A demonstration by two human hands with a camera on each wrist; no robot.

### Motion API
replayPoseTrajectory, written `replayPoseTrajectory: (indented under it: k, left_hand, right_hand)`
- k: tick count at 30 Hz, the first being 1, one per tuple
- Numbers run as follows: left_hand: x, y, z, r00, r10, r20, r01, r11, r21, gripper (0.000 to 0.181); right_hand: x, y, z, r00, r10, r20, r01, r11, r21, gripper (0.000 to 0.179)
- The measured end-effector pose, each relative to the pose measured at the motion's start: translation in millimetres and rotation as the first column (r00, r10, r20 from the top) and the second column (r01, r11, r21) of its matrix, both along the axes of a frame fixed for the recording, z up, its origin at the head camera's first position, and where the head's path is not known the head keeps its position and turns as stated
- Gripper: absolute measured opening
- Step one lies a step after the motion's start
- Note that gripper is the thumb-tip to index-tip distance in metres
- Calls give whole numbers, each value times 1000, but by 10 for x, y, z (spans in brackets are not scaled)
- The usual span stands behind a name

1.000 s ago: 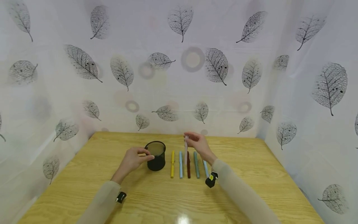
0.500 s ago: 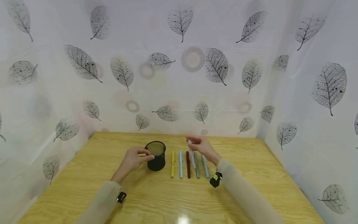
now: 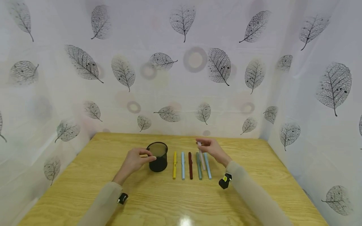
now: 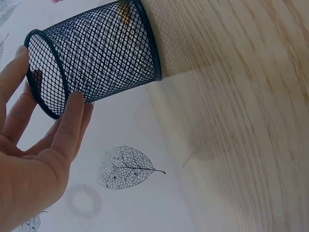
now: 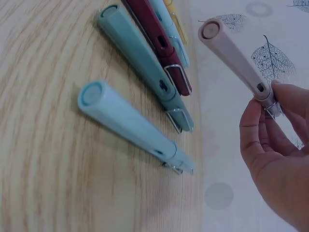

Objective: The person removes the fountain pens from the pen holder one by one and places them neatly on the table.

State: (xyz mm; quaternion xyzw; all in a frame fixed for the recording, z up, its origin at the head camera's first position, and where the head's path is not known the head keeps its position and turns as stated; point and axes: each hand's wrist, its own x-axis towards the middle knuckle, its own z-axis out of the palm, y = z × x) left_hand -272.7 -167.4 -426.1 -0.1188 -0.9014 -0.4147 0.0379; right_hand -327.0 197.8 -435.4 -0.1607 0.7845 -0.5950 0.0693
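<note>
At the rim of a black mesh pen holder (image 3: 158, 164), my left hand (image 3: 139, 161) grips with thumb and fingers; the left wrist view shows the mesh cup (image 4: 96, 53) with fingers on both sides of its rim. My right hand (image 3: 213, 150) pinches a pale pink pen (image 5: 236, 60) by its clip end, tilted above the table. Beneath it lie a green pen (image 3: 199, 166) and a light blue pen (image 3: 207, 166). Farther left in the row are a dark red pen (image 3: 190, 165), another light blue pen (image 3: 183, 166) and a yellow pen (image 3: 174, 165).
All of this stands on a wooden table (image 3: 169, 201). A pale curtain (image 3: 181, 88) printed with leaves hangs behind the table and along both sides. Each wrist wears a small black camera, such as the right wrist camera (image 3: 225, 181).
My right hand has moved rightward with the pink pen, from over the dark red pen to between the green and right-hand light blue pens. My left hand has stayed on the pen holder.
</note>
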Motion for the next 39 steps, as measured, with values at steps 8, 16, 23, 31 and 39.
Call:
replayPoseTrajectory:
  k: [8,16,23,31,39]
  left_hand:
    - [-17,-9,-19,1000,-16,-15,17,1000,8,19]
    - [-2,-8,-15,1000,-19,-23,19,1000,17,18]
    - [4,-4,-24,999,-20,-35,20,1000,16,17]
    - [10,-2,-21,999,-16,-40,17,1000,16,17]
    - [6,-6,-23,999,-19,-43,20,1000,13,17]
  right_hand:
    - [-6,158,-47,999,24,23,-24,1000,7,48]
    - [-6,291,-95,999,36,28,-36,999,12,51]
    - [10,385,-133,998,22,65,-24,999,26,53]
    - [1,452,-172,998,12,65,-13,1000,5,53]
    - [-9,480,-207,998,17,68,-19,999,31,52]
